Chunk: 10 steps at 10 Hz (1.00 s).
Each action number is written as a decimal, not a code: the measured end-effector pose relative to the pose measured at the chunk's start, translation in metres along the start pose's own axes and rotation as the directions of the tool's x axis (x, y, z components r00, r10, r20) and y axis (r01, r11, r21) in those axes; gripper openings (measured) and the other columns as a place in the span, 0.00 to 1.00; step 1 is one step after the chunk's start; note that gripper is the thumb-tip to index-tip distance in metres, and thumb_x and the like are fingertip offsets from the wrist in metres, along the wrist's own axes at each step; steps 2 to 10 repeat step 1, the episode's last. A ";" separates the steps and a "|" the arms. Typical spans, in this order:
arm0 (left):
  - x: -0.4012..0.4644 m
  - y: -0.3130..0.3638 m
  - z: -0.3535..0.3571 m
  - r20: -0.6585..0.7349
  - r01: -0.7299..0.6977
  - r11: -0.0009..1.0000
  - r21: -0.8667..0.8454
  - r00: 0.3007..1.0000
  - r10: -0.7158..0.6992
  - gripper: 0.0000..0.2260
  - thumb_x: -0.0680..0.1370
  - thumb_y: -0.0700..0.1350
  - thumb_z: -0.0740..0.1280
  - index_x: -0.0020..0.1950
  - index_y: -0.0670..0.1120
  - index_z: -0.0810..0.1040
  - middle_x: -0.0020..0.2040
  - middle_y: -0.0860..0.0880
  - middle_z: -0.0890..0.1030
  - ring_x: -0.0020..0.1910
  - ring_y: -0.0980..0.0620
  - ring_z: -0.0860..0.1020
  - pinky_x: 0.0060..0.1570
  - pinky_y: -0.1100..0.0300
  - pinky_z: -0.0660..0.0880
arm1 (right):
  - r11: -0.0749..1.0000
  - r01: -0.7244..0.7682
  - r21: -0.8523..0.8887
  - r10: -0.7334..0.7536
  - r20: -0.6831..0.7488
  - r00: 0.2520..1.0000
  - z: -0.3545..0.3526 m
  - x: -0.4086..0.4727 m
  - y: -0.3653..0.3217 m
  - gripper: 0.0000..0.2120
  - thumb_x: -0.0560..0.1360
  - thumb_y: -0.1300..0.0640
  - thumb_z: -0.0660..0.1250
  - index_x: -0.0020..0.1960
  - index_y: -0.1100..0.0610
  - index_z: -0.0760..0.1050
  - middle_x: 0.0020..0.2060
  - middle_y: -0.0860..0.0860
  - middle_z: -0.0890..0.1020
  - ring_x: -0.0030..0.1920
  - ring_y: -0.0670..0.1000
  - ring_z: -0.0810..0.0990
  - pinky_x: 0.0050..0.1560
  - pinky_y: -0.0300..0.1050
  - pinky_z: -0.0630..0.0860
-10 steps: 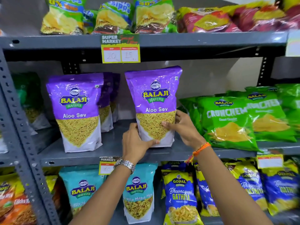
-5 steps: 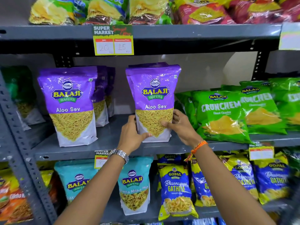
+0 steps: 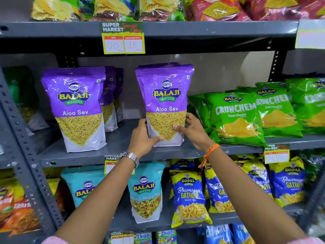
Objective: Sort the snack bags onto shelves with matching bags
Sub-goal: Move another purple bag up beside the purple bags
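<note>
- Purple snack bag stands on the middle shelf, base on the shelf board, between a matching purple bag to its left and the green bags to its right.
- Left hand grips the bag's lower left corner, thumb across the front near the bottom edge.
- Right hand grips the lower right edge, thumb on the front, fingers wrapped behind.
- A second purple top edge shows just behind the held bag; cannot tell if that is another bag or a fold.
- Risk: the bag is tall, held only at the bottom; if the hands let go before the base sits flat, it likely tips forward off the shelf edge or back.
- Risk: the right hand sits close to the green bags; a sideways pull-out could nudge the nearest one, which leans and overhangs the shelf lip.
- Risk: the bag stands near the front edge; a push that is too light leaves it overhanging.
- Orientation: long axis vertical, very slightly tilted, top seal up, white base down.
- Printed front faces out toward the camera, label upright and readable, same facing as the matching bag.
- Match looks correct: same purple pack, same label.
</note>
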State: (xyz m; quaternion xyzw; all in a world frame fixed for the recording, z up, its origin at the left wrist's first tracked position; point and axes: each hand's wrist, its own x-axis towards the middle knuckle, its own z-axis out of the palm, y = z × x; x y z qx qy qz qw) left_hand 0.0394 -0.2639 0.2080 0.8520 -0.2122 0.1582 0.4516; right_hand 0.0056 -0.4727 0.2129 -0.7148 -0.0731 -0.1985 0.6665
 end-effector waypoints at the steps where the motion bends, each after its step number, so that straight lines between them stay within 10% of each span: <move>1: -0.006 -0.001 -0.011 -0.011 -0.004 0.999 -0.036 1.000 0.004 0.42 0.66 0.50 0.82 0.74 0.44 0.66 0.70 0.45 0.78 0.64 0.44 0.81 0.63 0.44 0.79 | 0.998 0.016 -0.057 -0.022 -0.106 0.994 0.000 -0.014 -0.018 0.37 0.70 0.62 0.77 0.74 0.60 0.63 0.67 0.57 0.77 0.66 0.55 0.77 0.64 0.48 0.78; 10: -0.006 -0.001 -0.011 -0.011 -0.004 0.999 -0.036 1.000 0.004 0.42 0.66 0.50 0.82 0.74 0.44 0.66 0.70 0.45 0.78 0.64 0.44 0.81 0.63 0.44 0.79 | 0.998 0.016 -0.057 -0.022 -0.106 0.994 0.000 -0.014 -0.018 0.37 0.70 0.62 0.77 0.74 0.60 0.63 0.67 0.57 0.77 0.66 0.55 0.77 0.64 0.48 0.78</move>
